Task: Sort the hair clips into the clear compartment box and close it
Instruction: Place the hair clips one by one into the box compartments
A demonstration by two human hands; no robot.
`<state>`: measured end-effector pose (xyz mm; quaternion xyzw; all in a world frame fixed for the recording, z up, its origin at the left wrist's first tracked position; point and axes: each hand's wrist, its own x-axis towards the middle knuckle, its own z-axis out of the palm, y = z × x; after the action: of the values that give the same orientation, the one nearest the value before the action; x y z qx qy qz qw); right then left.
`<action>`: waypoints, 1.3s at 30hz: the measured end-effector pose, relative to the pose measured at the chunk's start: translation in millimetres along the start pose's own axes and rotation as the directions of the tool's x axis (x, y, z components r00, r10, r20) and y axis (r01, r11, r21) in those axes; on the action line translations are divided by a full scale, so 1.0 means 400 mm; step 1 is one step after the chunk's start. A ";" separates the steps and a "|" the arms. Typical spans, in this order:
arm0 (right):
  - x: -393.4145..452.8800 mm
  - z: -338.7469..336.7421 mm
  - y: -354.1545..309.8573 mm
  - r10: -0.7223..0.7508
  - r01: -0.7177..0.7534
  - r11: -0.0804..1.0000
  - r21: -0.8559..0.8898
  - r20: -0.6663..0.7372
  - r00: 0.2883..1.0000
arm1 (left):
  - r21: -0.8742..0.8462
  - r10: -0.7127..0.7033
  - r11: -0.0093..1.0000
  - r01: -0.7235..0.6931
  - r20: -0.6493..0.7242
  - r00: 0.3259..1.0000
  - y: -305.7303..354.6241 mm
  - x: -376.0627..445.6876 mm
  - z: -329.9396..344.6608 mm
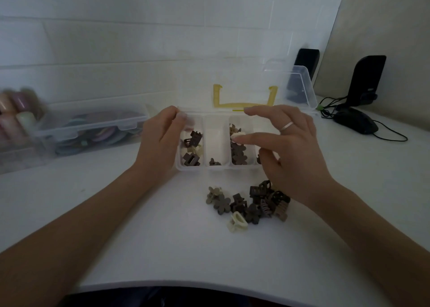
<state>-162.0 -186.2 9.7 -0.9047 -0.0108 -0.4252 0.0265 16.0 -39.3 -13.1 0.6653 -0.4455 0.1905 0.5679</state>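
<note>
Clear compartment box (215, 167) sits mid-bench toward the back edge, lid (244, 83) standing open against the wall, yellow handle (244, 104) showing through it. Left hand (160, 139) grips the box's left end, fingers curled over the rim at the back-left corner. Right hand (286, 150) hovers over the right side of the box, fingers spread and loose, a ring on one finger; whether the fingertips pinch the cream clip (238, 135) beneath them, I cannot tell. Brown square clips (192, 150) lie in the left compartment, one small dark clip in the middle one, flower clips (238, 154) in the third. The unsorted pile of hair clips (249, 204) lies just in front of the box, under the right wrist, well back from the near bench edge. A second clear box (93, 129) of coloured items sits left along the wall; a black mouse (356, 122) and its cable occupy the back-right corner.
</note>
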 end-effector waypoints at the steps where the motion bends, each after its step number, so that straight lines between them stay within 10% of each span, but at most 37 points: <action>1: 0.004 -0.007 -0.005 -0.007 0.009 0.997 0.078 -0.024 1.000 | 0.008 -0.005 1.000 0.005 -0.003 1.000 0.000 0.001 0.000; 5: 0.011 -0.020 -0.039 -0.119 0.064 0.952 0.300 0.170 0.978 | 0.018 -0.039 0.999 0.039 -0.006 0.999 0.008 0.001 0.004; 10: -0.016 0.009 -0.078 -0.225 0.165 0.973 0.162 0.493 0.841 | -0.004 -0.084 0.996 0.084 -0.006 0.996 0.023 0.000 0.004; 20: -0.015 0.004 -0.098 -0.140 0.067 0.985 0.157 0.520 0.843 | -0.024 -0.128 0.991 0.128 0.008 0.992 0.024 0.002 0.003; 30: 0.000 -0.009 -0.085 0.066 -0.176 0.857 0.485 0.234 0.970 | 0.006 -0.125 0.992 0.125 -0.015 0.992 0.021 -0.004 0.000; 34: 0.007 -0.017 -0.045 0.416 -0.369 0.802 0.469 0.004 0.909 | 0.008 -0.099 0.995 0.099 -0.011 0.995 0.024 -0.006 -0.006; 39: -0.002 0.002 -0.020 0.407 -0.358 0.885 0.298 -0.119 0.906 | -0.018 -0.062 0.998 0.062 -0.022 0.998 0.039 -0.014 -0.002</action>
<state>-162.5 -178.1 8.9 -0.8351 0.1131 -0.4851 0.2336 0.6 -35.8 -7.9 0.6717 -0.4200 0.1765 0.5841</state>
